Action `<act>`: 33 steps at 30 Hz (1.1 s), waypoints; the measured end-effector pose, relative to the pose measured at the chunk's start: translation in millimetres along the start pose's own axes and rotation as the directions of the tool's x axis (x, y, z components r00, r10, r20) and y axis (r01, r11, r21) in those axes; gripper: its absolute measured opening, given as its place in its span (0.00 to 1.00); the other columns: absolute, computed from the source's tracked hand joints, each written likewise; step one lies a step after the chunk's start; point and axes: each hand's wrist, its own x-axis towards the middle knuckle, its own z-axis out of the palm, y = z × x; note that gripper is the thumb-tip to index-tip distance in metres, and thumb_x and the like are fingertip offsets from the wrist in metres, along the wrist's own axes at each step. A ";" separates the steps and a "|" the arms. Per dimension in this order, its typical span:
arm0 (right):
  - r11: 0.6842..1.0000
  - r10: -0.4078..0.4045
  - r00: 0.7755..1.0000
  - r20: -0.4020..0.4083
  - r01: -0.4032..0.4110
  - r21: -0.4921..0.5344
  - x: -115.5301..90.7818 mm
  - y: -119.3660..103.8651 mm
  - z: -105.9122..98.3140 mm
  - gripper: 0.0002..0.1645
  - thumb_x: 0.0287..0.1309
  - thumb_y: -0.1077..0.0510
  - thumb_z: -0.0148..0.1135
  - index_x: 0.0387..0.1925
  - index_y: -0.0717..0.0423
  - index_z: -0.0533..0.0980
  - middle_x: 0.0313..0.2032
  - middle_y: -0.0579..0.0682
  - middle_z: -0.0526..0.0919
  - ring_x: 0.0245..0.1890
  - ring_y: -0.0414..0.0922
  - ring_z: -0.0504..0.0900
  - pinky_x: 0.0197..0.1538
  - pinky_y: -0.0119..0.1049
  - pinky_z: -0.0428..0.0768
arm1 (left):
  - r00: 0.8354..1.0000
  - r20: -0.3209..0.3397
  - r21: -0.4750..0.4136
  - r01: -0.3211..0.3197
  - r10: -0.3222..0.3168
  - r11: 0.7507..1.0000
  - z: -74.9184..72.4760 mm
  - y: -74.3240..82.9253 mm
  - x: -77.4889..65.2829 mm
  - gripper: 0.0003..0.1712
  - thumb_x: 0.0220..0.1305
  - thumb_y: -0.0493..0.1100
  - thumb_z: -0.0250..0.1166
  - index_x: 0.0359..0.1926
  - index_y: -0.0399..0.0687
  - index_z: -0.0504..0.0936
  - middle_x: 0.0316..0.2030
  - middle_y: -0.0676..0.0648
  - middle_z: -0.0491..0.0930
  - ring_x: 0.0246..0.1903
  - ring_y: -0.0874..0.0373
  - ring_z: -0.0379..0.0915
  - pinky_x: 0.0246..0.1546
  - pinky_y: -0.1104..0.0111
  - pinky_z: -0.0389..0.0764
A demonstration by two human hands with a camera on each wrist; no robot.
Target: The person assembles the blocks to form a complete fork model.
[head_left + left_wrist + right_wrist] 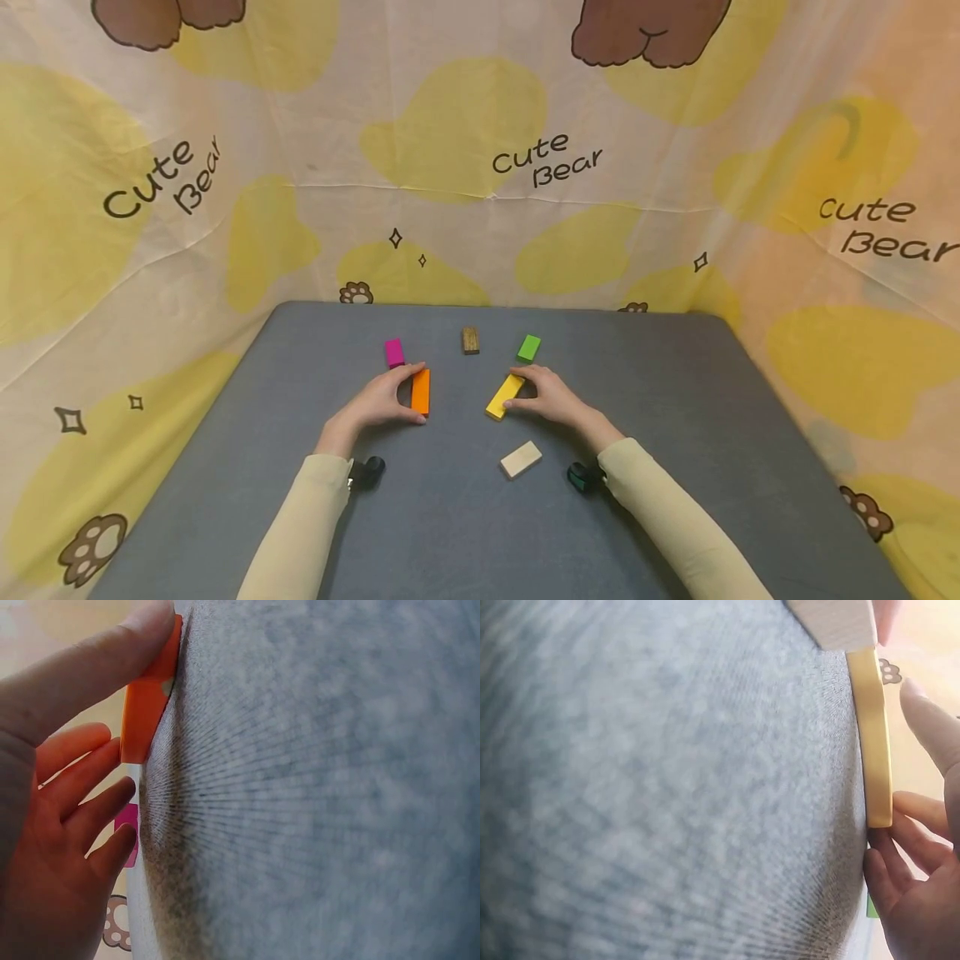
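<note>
My left hand [378, 398] pinches an orange block [422, 393] by its two ends, the thumb at the near end and a finger at the far end. On the right, a yellow block [502, 398] lies slanted on the table. My right hand [551, 396] is around its right side, fingertips at the far end. In the right wrist view a gap shows between the thumb [922, 712] and the yellow block [874, 742]. Just beyond the left fingers is a magenta block [394, 352]; a green block [528, 347] lies beyond the right ones.
A brown wood-grain block [470, 341] lies toward the back of the grey table [442, 517]. Nearer, between the forearms, is a cream block [521, 459]. A printed cloth [450, 125] hangs behind the table and along its sides.
</note>
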 end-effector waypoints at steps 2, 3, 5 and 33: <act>1.000 0.006 1.000 -0.002 -0.006 -0.004 0.6 0.4 0.9 0.45 0.51 0.37 0.68 0.66 0.55 0.68 0.65 0.57 0.72 0.66 0.56 0.69 0.69 0.55 0.68 | 1.000 -0.001 0.003 -0.002 0.002 1.000 0.1 0.1 -0.1 0.57 0.41 0.56 0.79 0.71 0.50 0.62 0.70 0.43 0.66 0.69 0.44 0.62 0.71 0.46 0.62; 1.000 0.009 1.000 -0.003 -0.009 -0.010 1.0 0.6 1.4 0.46 0.51 0.37 0.68 0.66 0.55 0.68 0.65 0.57 0.72 0.66 0.56 0.70 0.69 0.54 0.69 | 1.000 -0.002 0.003 -0.002 0.002 1.000 0.1 0.2 -0.2 0.57 0.41 0.56 0.79 0.71 0.50 0.62 0.70 0.43 0.66 0.69 0.44 0.62 0.71 0.47 0.62; 1.000 0.013 1.000 -0.008 -0.013 -0.020 1.7 0.9 2.6 0.46 0.49 0.37 0.69 0.66 0.54 0.69 0.65 0.57 0.73 0.65 0.55 0.70 0.68 0.53 0.70 | 1.000 -0.003 0.005 -0.003 0.003 1.000 0.1 0.5 -0.4 0.56 0.42 0.56 0.79 0.71 0.50 0.62 0.69 0.43 0.66 0.68 0.44 0.62 0.71 0.46 0.62; 0.997 0.076 0.996 -0.047 -0.075 0.024 7.3 -1.7 8.0 0.47 0.43 0.40 0.75 0.64 0.53 0.71 0.62 0.58 0.74 0.63 0.55 0.71 0.67 0.53 0.70 | 1.000 -0.004 -0.005 -0.010 0.010 1.000 -1.1 -0.1 -1.2 0.57 0.42 0.54 0.79 0.72 0.46 0.61 0.70 0.41 0.65 0.69 0.43 0.62 0.71 0.47 0.62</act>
